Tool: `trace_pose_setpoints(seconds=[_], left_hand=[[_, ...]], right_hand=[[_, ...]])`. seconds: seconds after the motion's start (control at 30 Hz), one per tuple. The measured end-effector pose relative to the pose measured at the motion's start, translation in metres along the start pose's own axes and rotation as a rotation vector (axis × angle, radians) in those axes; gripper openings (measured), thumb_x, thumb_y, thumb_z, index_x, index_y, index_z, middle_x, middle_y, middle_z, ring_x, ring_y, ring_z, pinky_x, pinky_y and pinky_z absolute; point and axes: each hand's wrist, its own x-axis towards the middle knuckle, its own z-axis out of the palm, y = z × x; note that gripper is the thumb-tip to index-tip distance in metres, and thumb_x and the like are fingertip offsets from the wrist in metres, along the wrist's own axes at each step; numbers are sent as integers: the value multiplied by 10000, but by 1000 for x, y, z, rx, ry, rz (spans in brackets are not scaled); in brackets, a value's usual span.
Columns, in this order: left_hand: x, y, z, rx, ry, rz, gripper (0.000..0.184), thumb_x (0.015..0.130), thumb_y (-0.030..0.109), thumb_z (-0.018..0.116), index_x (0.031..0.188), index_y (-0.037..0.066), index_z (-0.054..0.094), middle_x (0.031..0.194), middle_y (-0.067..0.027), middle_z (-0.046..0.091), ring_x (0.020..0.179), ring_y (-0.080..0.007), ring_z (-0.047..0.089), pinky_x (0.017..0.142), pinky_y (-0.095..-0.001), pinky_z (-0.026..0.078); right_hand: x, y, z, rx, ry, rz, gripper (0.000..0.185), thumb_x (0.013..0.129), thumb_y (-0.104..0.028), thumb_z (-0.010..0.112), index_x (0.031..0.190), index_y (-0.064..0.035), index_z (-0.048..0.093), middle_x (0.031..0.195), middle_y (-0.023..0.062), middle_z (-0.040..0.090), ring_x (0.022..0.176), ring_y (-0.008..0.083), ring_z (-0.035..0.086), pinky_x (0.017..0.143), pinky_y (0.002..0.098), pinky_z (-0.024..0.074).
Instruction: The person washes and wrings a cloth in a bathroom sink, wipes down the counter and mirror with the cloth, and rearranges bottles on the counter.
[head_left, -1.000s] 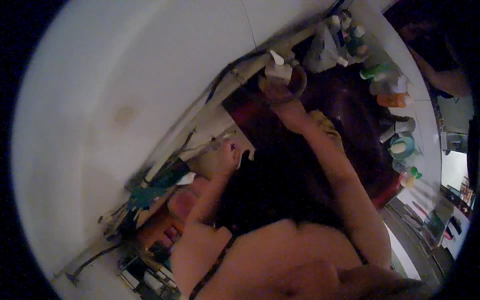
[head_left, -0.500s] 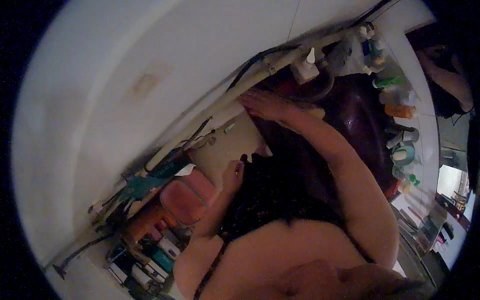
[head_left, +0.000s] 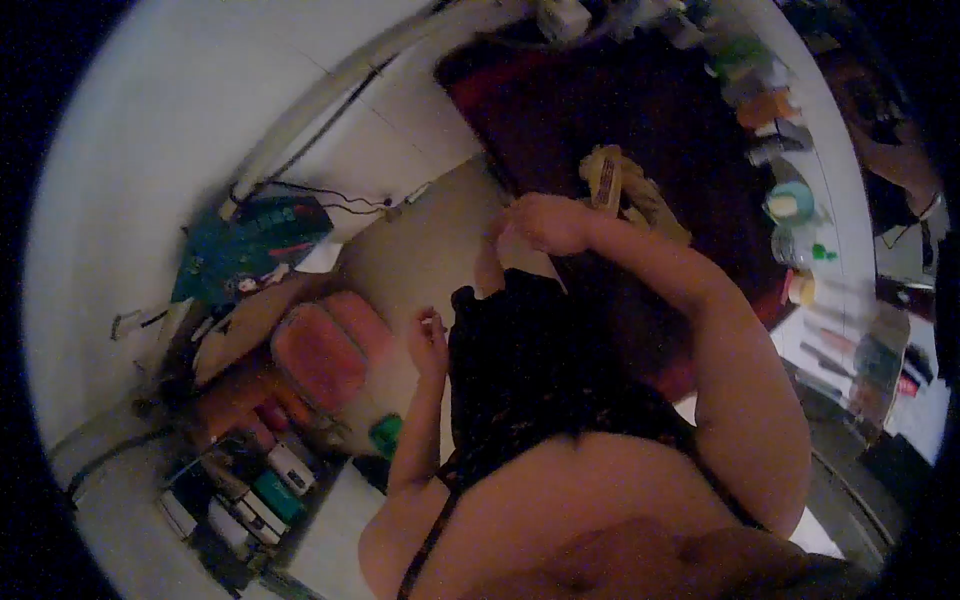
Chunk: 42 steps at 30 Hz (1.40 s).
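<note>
My left hand (head_left: 429,345) is raised at the left of the black garment (head_left: 540,350), its fingers curled in; a small pale spot shows between them, too small to name. Higher up, my right hand (head_left: 543,222) is over the edge of the dark red surface (head_left: 680,120), above a bare leg. Its fingers are bent and pressed together, and what they hold, if anything, is hidden. Beside the right wrist a crumpled yellow-brown packet (head_left: 607,180) lies on the dark red surface.
Bottles and a turquoise cup (head_left: 790,203) line the light ledge at right. A pink-red chair seat (head_left: 320,355) is at left, below a teal bag (head_left: 255,240). Boxes (head_left: 278,495) are at lower left. Cables run along the wall. A mirror at right reflects an arm.
The view has shifted. My right hand has left the white pump bottle and come back toward my body, its fingers now drawn together. My left hand has moved slightly left, still curled.
</note>
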Motion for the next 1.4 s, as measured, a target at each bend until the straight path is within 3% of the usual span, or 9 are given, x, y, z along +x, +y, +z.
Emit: trace_pose_setpoints(seconds=[0.13,0.4,0.73,0.87,0.93,1.03,1.2,1.33,1.4], left_hand=[[-37,1,-3,-126,41,90,181,871,140,489,997,11,495,859,-68,560,614,-128,568,566,-247,458],[-57,10,-22,-149,-16,86,192,872,119,491,1017,-5,480,921,-93,556,635,-132,566,571,-236,463],[-74,25,-25,-233,-57,156,142,866,80,477,974,-7,508,916,-88,566,630,-122,566,571,-234,463],[-75,24,-33,-147,-97,108,136,866,80,470,964,-2,516,908,-82,575,621,-122,576,574,-238,463],[-65,13,-35,-140,-82,151,140,865,87,471,968,6,518,900,-78,580,614,-124,583,575,-242,464],[-47,14,-40,-259,-102,99,142,866,106,478,967,17,523,901,-73,584,602,-124,581,578,-240,464],[2,46,-62,-198,-323,-1,164,860,111,482,989,18,523,922,-73,591,718,-138,586,598,-249,467],[76,-31,-52,153,-611,198,261,840,183,493,1031,6,513,957,-109,593,858,-195,569,693,-322,463],[114,-61,-24,358,-683,209,301,831,213,493,1051,8,509,975,-132,588,874,-223,568,735,-344,449]], right_hand=[[-69,-69,28,16,-385,45,217,757,-192,522,798,3,608,1023,181,548,1060,322,462,920,428,348],[-177,-157,76,131,-261,-9,285,761,-207,522,871,44,602,1172,197,477,1163,304,394,990,405,297],[-275,-239,137,235,-434,32,272,774,-246,527,939,-41,600,756,80,582,783,193,567,709,347,458],[-249,-253,82,164,-896,151,253,814,-233,515,1018,-102,586,796,60,610,708,208,583,603,386,476],[-280,-231,75,101,-331,341,203,796,-221,538,933,-78,582,710,57,602,650,231,582,557,360,470],[-255,-198,-8,1415,485,1244,221,834,-232,504,824,-27,588,703,52,599,714,152,577,648,333,455],[-215,-152,-48,458,1058,1327,329,896,-225,434,1059,28,568,1073,124,584,990,203,539,873,297,402],[-167,-127,-10,386,1209,1332,381,879,-257,473,1174,-17,505,1179,137,523,1114,250,472,962,332,330],[-131,-103,15,-137,592,1444,452,851,-286,510,1228,-45,450,1225,161,476,1147,312,431,976,370,315]])
